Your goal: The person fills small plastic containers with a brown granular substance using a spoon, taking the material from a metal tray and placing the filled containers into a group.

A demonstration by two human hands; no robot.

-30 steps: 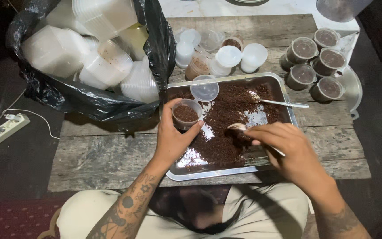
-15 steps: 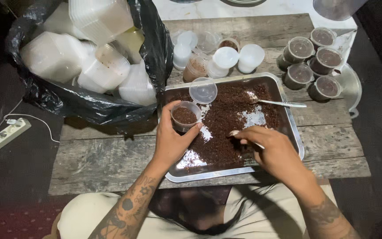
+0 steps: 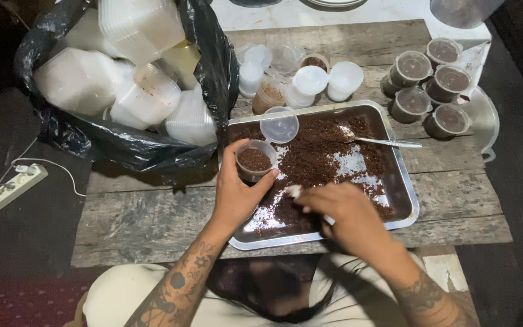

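Observation:
My left hand (image 3: 237,195) holds a small clear plastic cup (image 3: 254,160) partly filled with brown crumbs, its hinged lid (image 3: 279,125) flipped open behind it. The cup hovers over the left part of a metal tray (image 3: 408,203) spread with brown crumbs (image 3: 316,158). My right hand (image 3: 343,218) grips a small white spoon (image 3: 293,191) low over the tray, its tip close to the cup. A metal spoon (image 3: 382,142) lies in the crumbs at the tray's far right.
Several lidded filled cups (image 3: 431,85) stand at the back right of the wooden table (image 3: 146,209). Empty cups and white lids (image 3: 310,79) sit behind the tray. A black bag (image 3: 128,148) of plastic containers fills the left. A power strip (image 3: 12,189) lies on the floor.
My right hand has slid left across the tray toward the cup, scraping with the white spoon. The left hand and cup stay in about the same place.

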